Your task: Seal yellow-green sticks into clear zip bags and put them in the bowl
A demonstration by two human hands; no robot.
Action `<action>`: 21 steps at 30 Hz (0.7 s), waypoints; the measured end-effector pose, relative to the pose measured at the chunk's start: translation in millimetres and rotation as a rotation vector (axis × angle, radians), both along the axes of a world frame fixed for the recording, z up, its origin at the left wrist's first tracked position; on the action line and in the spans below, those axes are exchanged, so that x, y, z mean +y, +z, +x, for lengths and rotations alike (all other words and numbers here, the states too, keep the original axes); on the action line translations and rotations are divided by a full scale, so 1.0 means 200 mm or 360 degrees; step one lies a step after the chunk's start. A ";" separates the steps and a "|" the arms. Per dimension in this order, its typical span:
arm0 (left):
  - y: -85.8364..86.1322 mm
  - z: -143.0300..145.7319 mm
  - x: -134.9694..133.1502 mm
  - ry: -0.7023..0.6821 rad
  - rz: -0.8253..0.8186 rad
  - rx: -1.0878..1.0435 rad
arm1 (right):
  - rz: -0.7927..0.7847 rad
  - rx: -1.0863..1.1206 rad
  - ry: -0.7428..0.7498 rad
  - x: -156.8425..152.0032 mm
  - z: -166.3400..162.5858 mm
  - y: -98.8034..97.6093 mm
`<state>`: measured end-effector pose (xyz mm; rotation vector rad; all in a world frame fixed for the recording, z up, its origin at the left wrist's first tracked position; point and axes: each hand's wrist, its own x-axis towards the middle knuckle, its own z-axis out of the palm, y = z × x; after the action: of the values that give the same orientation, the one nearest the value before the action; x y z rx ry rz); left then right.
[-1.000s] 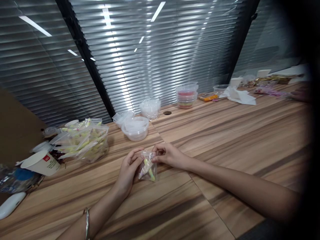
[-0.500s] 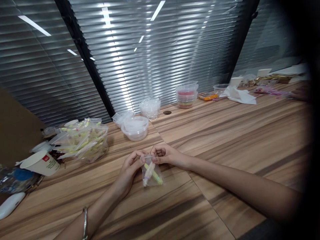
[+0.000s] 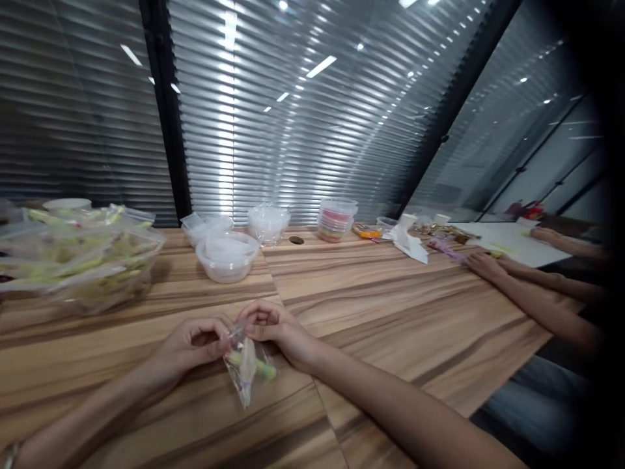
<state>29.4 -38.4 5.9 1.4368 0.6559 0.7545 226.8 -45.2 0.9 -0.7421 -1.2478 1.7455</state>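
A small clear plastic bag (image 3: 249,370) with yellow-green and pale sticks inside hangs just above the wooden table (image 3: 390,312). My left hand (image 3: 193,345) pinches its top edge from the left, fingers closed. From the right, my right hand (image 3: 273,331) also pinches the top edge with curled fingers. Both hands meet at the bag's mouth.
A large clear bag of similar sticks (image 3: 78,257) lies at the left. Clear plastic tubs (image 3: 227,255) and stacked containers (image 3: 335,220) stand near the blinds. Another person's hands (image 3: 488,266) rest on the table at the right beside white paper (image 3: 508,236) and tissue (image 3: 409,243).
The view has swung right and lower, bringing another person's arms into sight. The small bag stays pinched by both hands and now hangs more to the left of my right hand.
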 end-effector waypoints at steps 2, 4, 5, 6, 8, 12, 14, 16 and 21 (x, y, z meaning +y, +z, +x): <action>-0.02 0.00 0.00 0.0010 0.0016 0.0007 | 0.0019 0.0045 -0.0080 0.00 0.00 -0.01; -0.04 0.02 0.00 0.0075 -0.0015 -0.0001 | 0.0023 0.0062 -0.0164 0.01 0.00 -0.01; -0.04 0.02 -0.01 0.0121 -0.0030 -0.0011 | 0.0014 0.0058 -0.0205 0.01 -0.01 -0.02; -0.04 0.03 -0.01 0.0168 -0.0033 -0.0027 | 0.0000 0.0054 -0.0245 0.02 -0.01 -0.02; -0.04 0.05 -0.01 0.0241 -0.0013 -0.0067 | -0.0037 0.0054 -0.0315 0.02 0.00 -0.03; -0.06 0.06 -0.01 0.0318 0.0032 -0.0148 | -0.0028 0.0071 -0.0337 0.03 0.00 -0.04; -0.07 0.05 0.00 0.0361 0.0036 -0.0210 | 0.0011 0.0054 -0.0336 0.03 0.00 -0.04; -0.07 0.05 0.00 0.0393 0.0035 -0.0229 | 0.0037 0.0038 -0.0345 0.03 -0.01 -0.05; -0.05 0.03 -0.01 0.0397 0.0026 -0.0174 | -0.0002 0.0026 -0.0374 0.03 -0.02 -0.06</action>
<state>36.4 -40.7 -4.3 1.3322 0.7537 1.0283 223.0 -39.6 -11.6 -0.8382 -1.1011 1.5576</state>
